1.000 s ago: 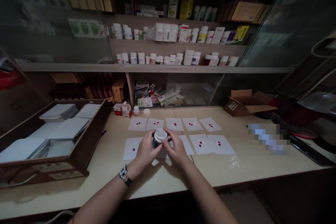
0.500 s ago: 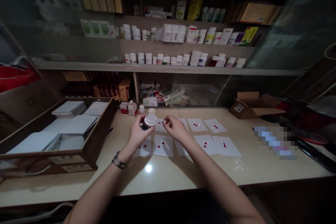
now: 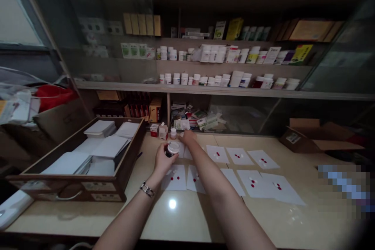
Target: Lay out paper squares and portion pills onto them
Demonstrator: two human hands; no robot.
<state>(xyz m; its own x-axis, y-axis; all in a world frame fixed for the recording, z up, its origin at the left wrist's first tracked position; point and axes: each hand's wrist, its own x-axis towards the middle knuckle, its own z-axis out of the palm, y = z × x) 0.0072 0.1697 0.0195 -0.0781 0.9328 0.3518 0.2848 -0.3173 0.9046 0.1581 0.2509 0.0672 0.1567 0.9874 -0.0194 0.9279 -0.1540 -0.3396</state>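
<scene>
My left hand (image 3: pixel 164 160) is wrapped round a dark-labelled pill bottle (image 3: pixel 172 148) with a whitish top, held above the papers. Farther back, my right hand (image 3: pixel 189 137) reaches down to the counter, its fingers drawn together at a pale round bottle cap (image 3: pixel 181 134), mostly hidden by them. Beside it stands a small white bottle (image 3: pixel 173 133). Two rows of white paper squares (image 3: pixel 175 185) lie under and around my arms. Dark red and white pills (image 3: pixel 252 183) rest on several of them; my right forearm covers some papers.
A wooden drawer (image 3: pixel 118 187) holding stacks of white paper stands at left. Small medicine boxes (image 3: pixel 163 131) are by the cabinet. Shelves (image 3: pixel 234 93) behind carry several bottles and boxes. At right sit an open cardboard box (image 3: pixel 304 140) and a blurred-out object (image 3: pixel 342 185).
My right hand has moved from above the papers back to the cap on the counter. My left hand still holds the bottle. The view has tilted up and shifted left.
</scene>
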